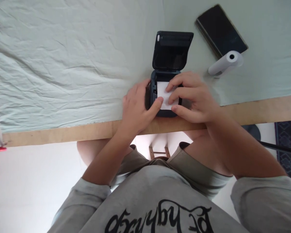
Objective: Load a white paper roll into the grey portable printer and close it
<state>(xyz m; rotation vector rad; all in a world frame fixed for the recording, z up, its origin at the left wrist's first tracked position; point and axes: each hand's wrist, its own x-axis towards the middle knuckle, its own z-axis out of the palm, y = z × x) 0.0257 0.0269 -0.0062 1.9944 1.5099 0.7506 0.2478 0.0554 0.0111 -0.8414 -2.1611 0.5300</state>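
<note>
A small dark printer (168, 113) sits at the table's front edge, its black lid (171, 51) tilted up and back. Inside its bay lies a white paper roll (163, 89). My left hand (137, 103) wraps the printer's left side, with the thumb reaching over onto the white paper. From the right, my right hand (194, 95) has its thumb and curled fingertips on the roll, partly covering it and the printer's right side. How firmly these fingers grip cannot be seen.
At the back right lies a dark phone-like device (220, 30) in a case. Another white paper roll (224, 64) with a dark core is near its lower corner. A wrinkled pale green cloth (70, 64) covers the table, leaving a wooden front edge (63, 133).
</note>
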